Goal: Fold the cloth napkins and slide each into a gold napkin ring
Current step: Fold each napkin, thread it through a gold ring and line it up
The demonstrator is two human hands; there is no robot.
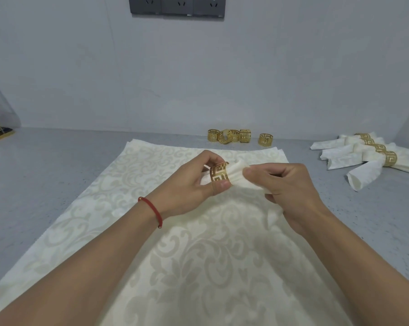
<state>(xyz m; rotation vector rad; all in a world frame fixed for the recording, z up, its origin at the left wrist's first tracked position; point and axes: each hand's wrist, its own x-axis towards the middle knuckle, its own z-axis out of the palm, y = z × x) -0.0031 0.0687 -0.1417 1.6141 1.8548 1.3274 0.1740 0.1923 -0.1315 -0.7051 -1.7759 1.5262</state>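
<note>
Forearms reach in from the bottom edge, a red cord bracelet (pixel 151 211) on the left wrist. Under them lies a stack of flat cream damask napkins (pixel 198 267), spread on the grey table (pixel 45 180) and running away toward the wall. Above the stack, mid-frame: left hand (pixel 189 187) pinches a gold napkin ring (pixel 219 177), thumb on the near rim, fingers curled over the far side, ring opening facing right. Right hand (pixel 285 184) has its fingers and thumb closed round a folded napkin (pixel 243 176), bunched narrow. Napkin's long axis runs left-right, level with the ring's bore; its leading end sits in the ring, and a little white cloth shows at the ring's left side, against the left palm. How far through it has gone I cannot tell; the fingers cover that end. Bulk of the cloth is on the right of the ring, trailing down under the right hand. Judgement: threading is under way, and the coming move turns on keeping napkin axis and ring bore in line, ring drawn rightward or cloth fed leftward until the ring sits mid-length. Both hands equally near; they almost touch across the ring. Far edge of table: five spare rings (pixel 240 136) in a loose row. Far right: heap of finished napkins (pixel 373 156), each in its ring. Dark wall sockets (pixel 176 5) up top.
</note>
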